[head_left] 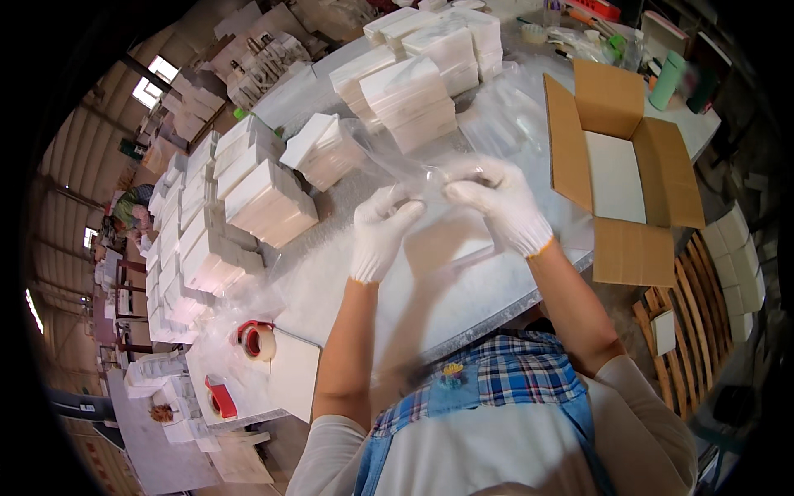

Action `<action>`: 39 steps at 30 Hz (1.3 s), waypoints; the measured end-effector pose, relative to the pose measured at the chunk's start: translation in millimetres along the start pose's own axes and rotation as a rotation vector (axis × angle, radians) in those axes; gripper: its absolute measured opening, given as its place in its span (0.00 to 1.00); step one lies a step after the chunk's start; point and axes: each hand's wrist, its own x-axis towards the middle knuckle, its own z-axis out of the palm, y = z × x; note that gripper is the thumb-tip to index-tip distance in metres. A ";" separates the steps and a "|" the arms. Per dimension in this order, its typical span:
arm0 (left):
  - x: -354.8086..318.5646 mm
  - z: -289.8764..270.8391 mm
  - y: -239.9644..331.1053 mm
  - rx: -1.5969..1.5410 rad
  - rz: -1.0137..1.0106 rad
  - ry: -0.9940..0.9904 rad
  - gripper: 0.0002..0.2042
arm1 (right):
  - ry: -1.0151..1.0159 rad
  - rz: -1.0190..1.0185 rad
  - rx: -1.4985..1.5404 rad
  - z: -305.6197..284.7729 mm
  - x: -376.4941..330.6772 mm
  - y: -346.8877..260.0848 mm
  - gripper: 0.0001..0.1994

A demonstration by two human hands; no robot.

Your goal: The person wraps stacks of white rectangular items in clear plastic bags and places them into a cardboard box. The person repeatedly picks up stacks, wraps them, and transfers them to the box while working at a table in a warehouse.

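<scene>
White knit gloves with orange cuffs cover both hands above the table (480, 289). My left hand (382, 227) has its fingers pinched together on a clear plastic bag (376, 155). On the other side of its edge, my right hand (500, 202) grips the same thin film between thumb and fingers. The bag stretches up and away toward the stacked white tiles, and its outline is hard to follow. More clear plastic bags (504, 116) lie flat beyond my right hand. Close to the bag's far end is a small, uneven tile stack (318, 153).
Several tile stacks (269, 207) stand along the table's left and far sides. An open cardboard box (575, 153) with a white sheet inside is at right. Tape rolls (258, 341) with red holders lie front left. A wooden pallet (691, 322) with tiles is lower right. A green bottle (667, 80) stands behind the box.
</scene>
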 end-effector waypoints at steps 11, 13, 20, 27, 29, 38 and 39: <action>-118.5 3.3 46.0 0.812 0.721 -0.216 0.12 | -0.451 0.130 -0.251 -50.5 -121.8 -27.2 0.06; -132.6 13.5 41.1 0.920 0.841 -0.231 0.11 | -0.571 0.138 -0.260 -52.5 -130.7 -20.6 0.06; -172.7 33.5 -60.6 0.928 0.709 -0.420 0.09 | -0.728 -0.048 -0.984 -58.4 -160.3 39.1 0.07; -166.5 20.4 -52.2 0.678 0.382 -0.749 0.07 | -0.816 -0.102 -1.274 -55.8 -166.4 87.0 0.07; -133.8 -6.7 -35.6 0.474 0.190 -0.951 0.09 | -0.828 -0.117 -1.333 -55.3 -166.3 97.9 0.08; 142.2 -144.9 -31.1 1.526 0.145 0.140 0.25 | -0.909 -0.236 -1.283 -63.9 -158.3 109.9 0.06; 169.4 -163.2 -45.6 1.600 0.100 0.142 0.30 | -0.911 -0.268 -1.244 -69.4 -160.3 117.9 0.06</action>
